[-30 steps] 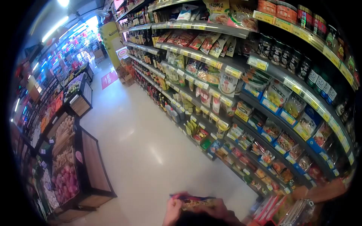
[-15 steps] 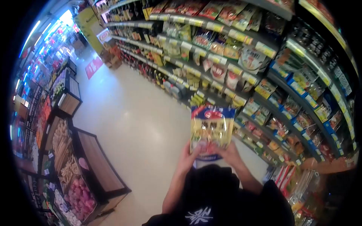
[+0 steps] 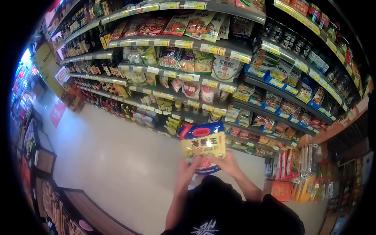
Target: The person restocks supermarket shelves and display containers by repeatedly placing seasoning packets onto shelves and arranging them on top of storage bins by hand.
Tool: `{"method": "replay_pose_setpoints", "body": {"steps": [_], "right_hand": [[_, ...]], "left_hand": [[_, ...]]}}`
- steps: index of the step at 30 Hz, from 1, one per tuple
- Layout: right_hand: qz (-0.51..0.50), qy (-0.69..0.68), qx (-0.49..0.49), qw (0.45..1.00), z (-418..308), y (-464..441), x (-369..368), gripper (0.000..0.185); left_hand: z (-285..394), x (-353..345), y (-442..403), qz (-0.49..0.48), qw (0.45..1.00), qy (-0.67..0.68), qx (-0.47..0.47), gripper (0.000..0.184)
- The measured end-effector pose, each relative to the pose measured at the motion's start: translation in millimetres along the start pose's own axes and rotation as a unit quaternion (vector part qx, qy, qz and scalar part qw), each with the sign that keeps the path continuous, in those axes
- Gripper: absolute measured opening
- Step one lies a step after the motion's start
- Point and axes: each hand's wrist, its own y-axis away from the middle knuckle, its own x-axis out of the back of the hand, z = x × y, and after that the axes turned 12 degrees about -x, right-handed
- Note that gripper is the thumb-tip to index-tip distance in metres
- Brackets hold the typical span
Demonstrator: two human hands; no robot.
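Note:
A blue and yellow seasoning packet (image 3: 203, 143) with large printed characters is held up in front of my body, its printed face toward me. My left hand (image 3: 188, 171) is closed on its lower left side, thumb over the front. On the lower right, my right hand (image 3: 226, 162) grips it the same way. The fingers behind the packet are hidden. Beyond the packet stand low shelf rows, apart from it.
Long grocery shelves (image 3: 172, 42) carry bottles, pouches and jars with yellow price tags. Hanging packets (image 3: 288, 162) are at the right. A produce stand (image 3: 84, 203) lines the lower left, beside the pale floor (image 3: 113, 156).
My view has turned right toward the shelves, so the produce stand has slid left. The packet is still in both hands, now tilted slightly and a little lower left in view.

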Motion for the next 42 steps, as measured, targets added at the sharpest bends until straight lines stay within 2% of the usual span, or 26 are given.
{"method": "replay_pose_setpoints", "body": {"steps": [1, 2, 5, 6, 7, 9, 11, 13, 15, 17, 18, 19, 21, 23, 24, 25, 27, 28, 29, 31, 33, 34, 35, 36, 39, 42], "right_hand": [[0.015, -0.008, -0.011, 1.0, -4.1, -3.1, 3.5, 0.02], [0.028, -0.015, -0.02, 0.999, -8.8, -8.1, 8.1, 0.021], [0.085, -0.016, 0.043, 0.995, -22.9, -28.5, 29.8, 0.025], [0.119, -0.019, 0.049, 0.991, -43.1, -31.2, 31.4, 0.027], [0.134, 0.002, 0.086, 0.987, -58.4, -39.1, 39.1, 0.028], [0.166, -0.026, 0.078, 0.983, -91.6, -59.9, 54.4, 0.031], [0.211, 0.014, 0.167, 0.963, -124.8, -89.0, 74.3, 0.043], [0.192, -0.048, 0.224, 0.954, -169.0, -108.7, 81.0, 0.058], [0.213, 0.003, 0.258, 0.942, -203.1, -130.7, 94.2, 0.071], [0.313, 0.135, 0.341, 0.876, -222.1, -170.9, 120.9, 0.07], [0.297, 0.17, 0.302, 0.89, -236.6, -182.3, 135.4, 0.063], [0.283, 0.109, 0.261, 0.916, -249.5, -195.1, 142.1, 0.059], [0.35, 0.113, 0.261, 0.893, -260.7, -232.6, 161.9, 0.059], [0.466, 0.249, 0.302, 0.793, -274.6, -259.9, 169.9, 0.057], [0.484, 0.272, 0.297, 0.777, -289.3, -258.5, 162.9, 0.052], [0.505, 0.277, 0.304, 0.759, -295.5, -267.4, 163.7, 0.046], [0.552, 0.319, 0.305, 0.707, -300.6, -290.4, 172.4, 0.041], [0.568, 0.322, 0.271, 0.707, -305.0, -293.8, 167.1, 0.041], [0.584, 0.324, 0.237, 0.705, -311.1, -296.0, 164.2, 0.04], [0.568, 0.301, 0.267, 0.718, -305.4, -314.8, 179.4, 0.038], [0.526, 0.272, 0.364, 0.719, -294.4, -344.2, 213.5, 0.035], [0.508, 0.274, 0.373, 0.727, -296.0, -349.5, 221.4, 0.031], [0.49, 0.276, 0.38, 0.734, -295.1, -354.4, 228.9, 0.027], [0.472, 0.285, 0.369, 0.748, -299.5, -348.9, 224.9, 0.028], [0.516, 0.365, 0.277, 0.724, -311.8, -354.0, 222.9, 0.032], [0.575, 0.383, 0.293, 0.66, -314.3, -366.6, 225.3, 0.037]], "left_hand": [[-0.8, -0.2, -11.0, -0.006, 1.0, -0.011, 0.014, 0.029], [-4.1, -7.5, -23.5, -0.005, 1.0, 0.002, -0.02, 0.027], [14.6, -31.4, -68.2, -0.033, 0.996, 0.037, -0.078, 0.027], [11.3, -29.7, -89.9, -0.079, 0.995, 0.009, -0.059, 0.03], [26.6, -35.7, -108.7, -0.134, 0.989, 0.005, -0.058, 0.035], [64.1, -49.1, -149.4, -0.244, 0.968, -0.013, -0.051, 0.047], [90.7, -64.1, -203.6, -0.283, 0.943, -0.096, -0.145, 0.066], [110.6, -85.7, -254.3, -0.318, 0.904, -0.168, -0.23, 0.086], [140.4, -113.1, -301.7, -0.324, 0.879, -0.208, -0.282, 0.088], [156.2, -137.2, -354.1, -0.366, 0.875, -0.177, -0.262, 0.093], [157.0, -145.8, -386.2, -0.4, 0.861, -0.172, -0.262, 0.097], [169.4, -157.5, -400.0, -0.403, 0.853, -0.187, -0.273, 0.094], [171.3, -172.6, -442.4, -0.373, 0.81, -0.286, -0.35, 0.079], [192.3, -187.8, -455.1, -0.395, 0.802, -0.338, -0.293, 0.062], [186.9, -192.5, -467.9, -0.393, 0.805, -0.316, -0.313, 0.055], [178.8, -198.4, -481.1, -0.362, 0.786, -0.357, -0.35, 0.054], [161.8, -213.9, -496.6, -0.296, 0.741, -0.433, -0.42, 0.053], [156.7, -223.6, -491.6, -0.289, 0.712, -0.494, -0.407, 0.048], [138.8, -232.8, -491.9, -0.248, 0.652, -0.555, -0.453, 0.048], [125.5, -237.1, -478.6, -0.266, 0.708, -0.492, -0.43, 0.054], [123.1, -238.2, -487.4, -0.286, 0.729, -0.507, -0.361, 0.059], [128.7, -238.6, -489.1, -0.294, 0.736, -0.514, -0.328, 0.061], [128.3, -233.7, -485.3, -0.277, 0.714, -0.506, -0.397, 0.067], [125.9, -233.5, -489.5, -0.292, 0.698, -0.536, -0.375, 0.067], [123.6, -240.2, -505.6, -0.343, 0.675, -0.568, -0.324, 0.063], [125.3, -247.4, -510.4, -0.382, 0.648, -0.59, -0.294, 0.055]]}}
